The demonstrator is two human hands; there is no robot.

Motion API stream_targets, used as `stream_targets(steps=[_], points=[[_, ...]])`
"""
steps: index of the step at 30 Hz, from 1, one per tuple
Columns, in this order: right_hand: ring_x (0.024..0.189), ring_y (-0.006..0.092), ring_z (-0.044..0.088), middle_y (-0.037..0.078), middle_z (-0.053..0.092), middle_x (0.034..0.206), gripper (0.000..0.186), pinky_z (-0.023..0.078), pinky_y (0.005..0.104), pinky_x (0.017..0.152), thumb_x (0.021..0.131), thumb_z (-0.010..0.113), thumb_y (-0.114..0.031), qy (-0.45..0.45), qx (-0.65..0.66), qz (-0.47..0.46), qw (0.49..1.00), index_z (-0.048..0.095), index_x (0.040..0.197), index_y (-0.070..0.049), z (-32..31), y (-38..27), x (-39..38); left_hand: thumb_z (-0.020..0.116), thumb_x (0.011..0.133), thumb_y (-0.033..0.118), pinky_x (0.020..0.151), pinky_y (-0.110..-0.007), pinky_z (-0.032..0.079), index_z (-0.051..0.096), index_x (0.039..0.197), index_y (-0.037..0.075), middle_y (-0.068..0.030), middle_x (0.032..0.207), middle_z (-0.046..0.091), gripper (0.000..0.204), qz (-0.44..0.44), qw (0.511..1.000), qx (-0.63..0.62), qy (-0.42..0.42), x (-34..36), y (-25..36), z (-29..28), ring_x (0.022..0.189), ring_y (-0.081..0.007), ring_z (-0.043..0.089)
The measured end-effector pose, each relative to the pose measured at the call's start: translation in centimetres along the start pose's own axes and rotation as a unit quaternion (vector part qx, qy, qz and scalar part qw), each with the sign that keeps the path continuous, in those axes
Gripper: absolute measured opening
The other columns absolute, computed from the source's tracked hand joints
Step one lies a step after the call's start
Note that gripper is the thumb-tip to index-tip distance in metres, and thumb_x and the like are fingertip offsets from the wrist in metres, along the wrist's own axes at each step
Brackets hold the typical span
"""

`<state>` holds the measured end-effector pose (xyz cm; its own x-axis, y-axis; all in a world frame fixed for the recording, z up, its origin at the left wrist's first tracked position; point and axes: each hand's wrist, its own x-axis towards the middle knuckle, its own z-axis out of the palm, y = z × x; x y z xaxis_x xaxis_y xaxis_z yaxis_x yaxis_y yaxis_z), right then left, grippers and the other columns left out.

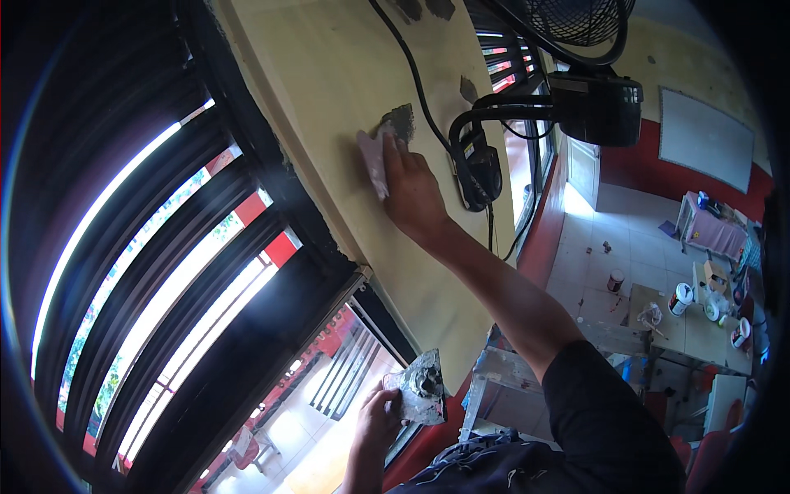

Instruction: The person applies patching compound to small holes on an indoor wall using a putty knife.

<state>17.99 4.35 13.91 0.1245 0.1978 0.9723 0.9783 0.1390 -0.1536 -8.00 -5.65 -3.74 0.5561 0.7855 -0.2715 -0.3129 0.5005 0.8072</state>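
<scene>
"What are you working with up there?"

"A pale pinkish spreader (373, 160). It's against the yellow wall (329, 82), at the lower left edge of a dark grey patch (403, 120). My right hand (414, 193) grips it, fingers pointing upward; I can't tell how much of its edge touches."

"And your other hand?"

"My left hand (378, 414) is lower, well apart from the spreader, and pinches the left side of a squarish plate (426, 409). The plate is smeared grey, with a lump of grey putty (425, 379) on its face."

"What's near the patch?"

"A black cable (414, 74) runs down just right of it to a black bracket (481, 177), whose arm reaches out to a black fan (597, 103). On my left are dark window slats (156, 288)."

"And farther off?"

"Past my right forearm, a paint-spattered frame (514, 369); beyond that, a brown table (671, 336) bearing a white bucket (680, 298). A whiteboard (706, 138) hangs on the far wall, above pale floor tiles (592, 239)."
</scene>
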Motion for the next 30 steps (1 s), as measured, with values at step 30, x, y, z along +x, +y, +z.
stream_targets(steps=[30], points=[[0.086, 0.0416, 0.058, 0.025, 0.055, 0.111, 0.079, 0.049, 0.0442, 0.076, 0.060, 0.052, 0.010, -0.035, 0.136, -0.010, 0.990, 0.034, 0.134, -0.006, -2.3, 1.4, -1.6, 0.046, 0.083, 0.008, 0.040, -0.025, 0.043, 0.049, 0.102, 0.003, -0.0040, 0.071, 0.054, 0.019, 0.017, 1.000, 0.000, 0.020, 0.1, 0.0, 0.8, 0.040, -0.0095, 0.042]])
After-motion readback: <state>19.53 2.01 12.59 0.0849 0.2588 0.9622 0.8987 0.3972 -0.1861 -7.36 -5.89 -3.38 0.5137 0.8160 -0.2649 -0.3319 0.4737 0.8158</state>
